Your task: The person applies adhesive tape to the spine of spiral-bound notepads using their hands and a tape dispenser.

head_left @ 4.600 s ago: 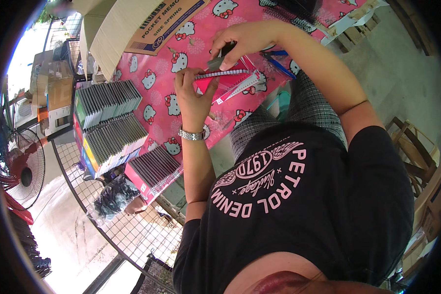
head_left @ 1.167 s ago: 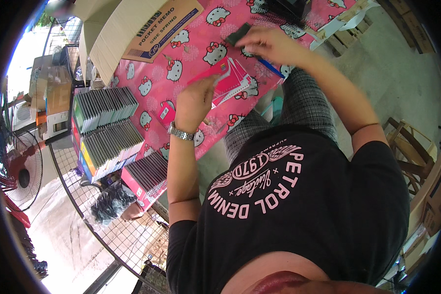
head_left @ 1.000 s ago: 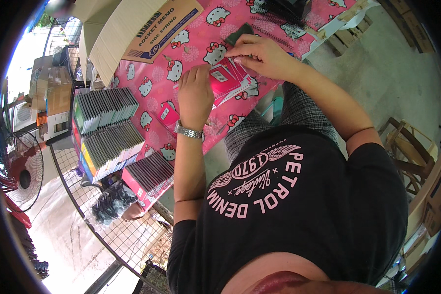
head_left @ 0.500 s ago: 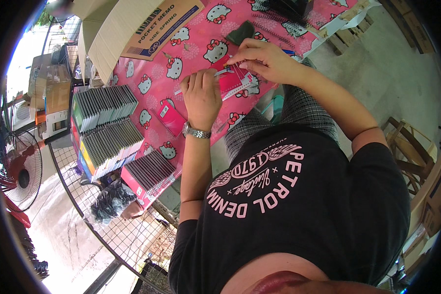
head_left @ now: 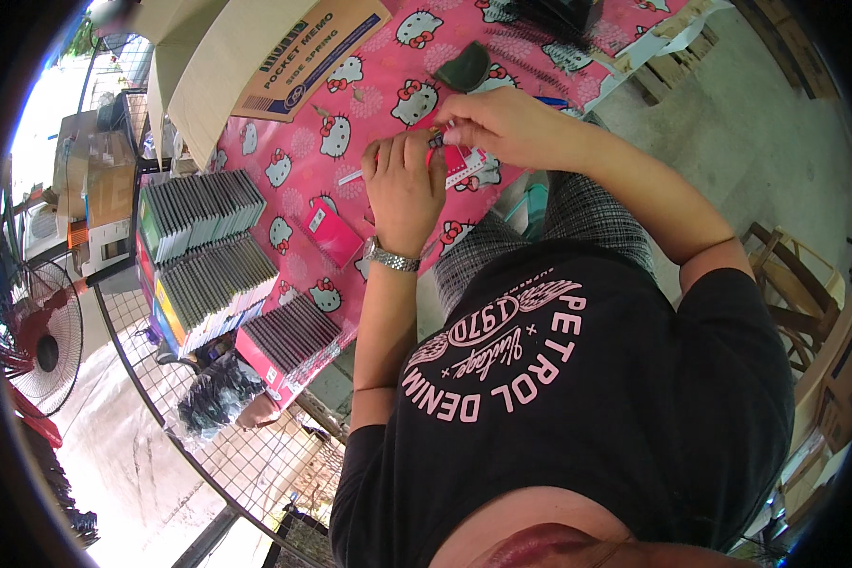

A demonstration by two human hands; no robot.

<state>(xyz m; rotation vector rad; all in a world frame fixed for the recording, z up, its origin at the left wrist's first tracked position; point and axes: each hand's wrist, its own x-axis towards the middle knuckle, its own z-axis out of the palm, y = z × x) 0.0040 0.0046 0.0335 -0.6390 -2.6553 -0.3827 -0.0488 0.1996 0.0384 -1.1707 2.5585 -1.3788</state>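
Observation:
My left hand, a watch on its wrist, is closed over the pink-covered table. A thin white stick-like thing pokes out past its knuckles; its exact kind is hidden. My right hand meets it from the right, fingers bent in a pinch around a small dark piece at the left fingertips. Too little of that piece shows to name it. Under both hands lie bright pink sheets with a white, hole-punched edge. Closer to my left forearm rests a small pink memo pad.
Rows of spiral notebooks and a pink box of more line the left edge. Behind stands an open cardboard box. Toward the far side are a dark green curved piece, loose black spiral coils and a blue pen.
My left hand has shifted slightly right and closer to the right hand, hiding more of the white stick. The right hand has dipped a little, its fingers curling in toward the left fingertips.

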